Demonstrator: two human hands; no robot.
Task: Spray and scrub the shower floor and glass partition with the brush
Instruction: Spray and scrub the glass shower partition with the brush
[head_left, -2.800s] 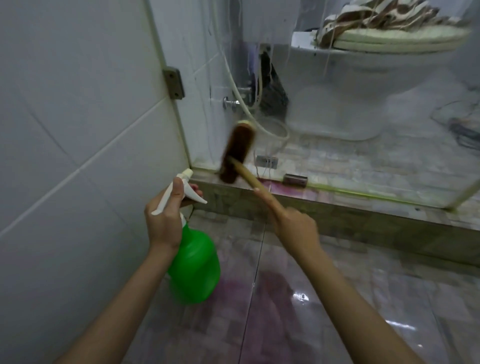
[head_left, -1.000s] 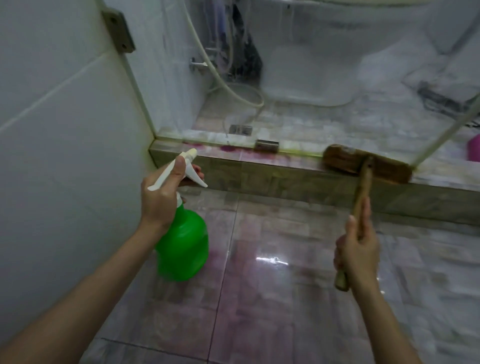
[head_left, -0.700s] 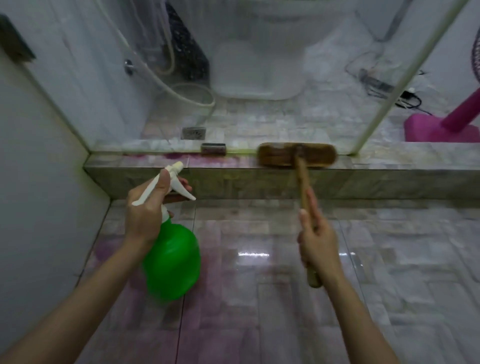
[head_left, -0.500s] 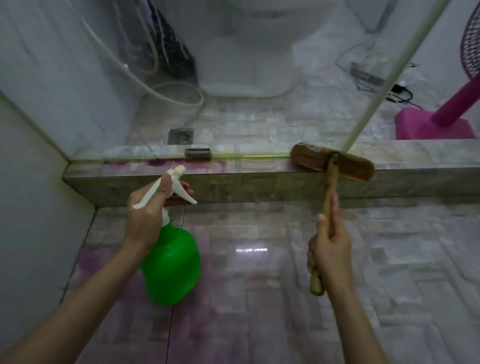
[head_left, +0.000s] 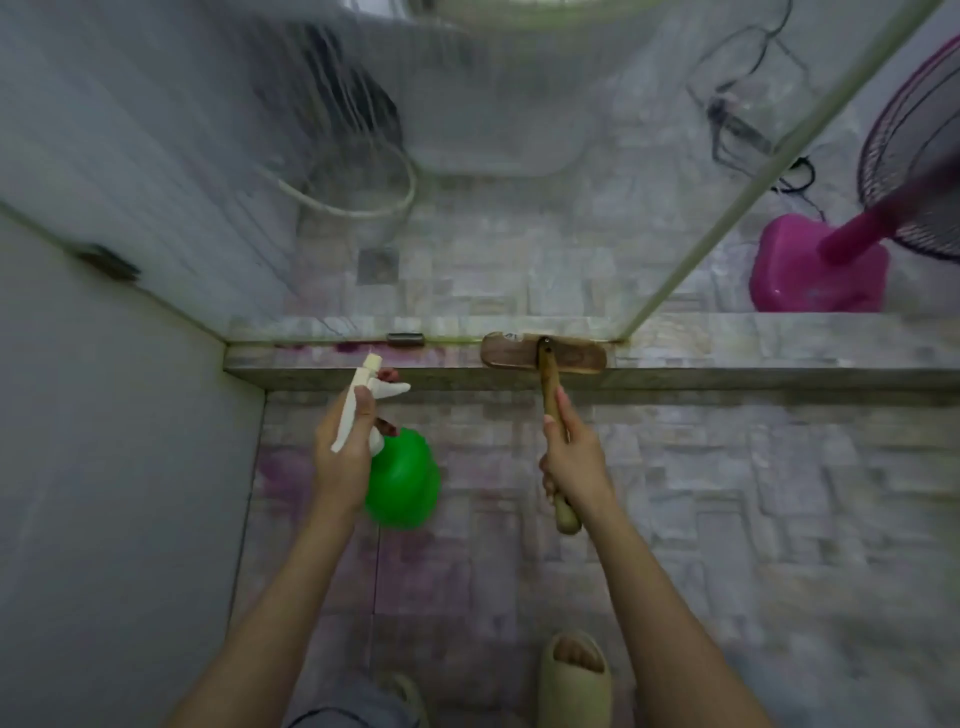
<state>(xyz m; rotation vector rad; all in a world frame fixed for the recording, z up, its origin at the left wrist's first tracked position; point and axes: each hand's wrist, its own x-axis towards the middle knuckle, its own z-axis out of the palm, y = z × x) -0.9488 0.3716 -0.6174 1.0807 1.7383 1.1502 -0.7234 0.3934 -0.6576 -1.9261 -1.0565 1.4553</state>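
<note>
My left hand (head_left: 343, 462) grips the white trigger head of a green spray bottle (head_left: 402, 486), held above the wet shower floor (head_left: 727, 493) with the nozzle pointing right. My right hand (head_left: 571, 462) grips the wooden handle of a scrub brush (head_left: 543, 354). The brush head lies flat on the stone curb (head_left: 779, 358), right at the bottom edge of the glass partition (head_left: 467, 182). Purple stains mark the curb and the floor on the left.
A white tiled wall (head_left: 104, 467) closes the left side. Behind the glass stand a toilet base (head_left: 498, 135), a hose loop and a floor drain. A pink fan base (head_left: 815, 270) sits at the right past the glass edge. My sandalled foot (head_left: 574, 675) is at the bottom.
The view has tilted further down, so my foot now shows. The brush head has slid left along the curb and lies level. The spray bottle stays in my left hand.
</note>
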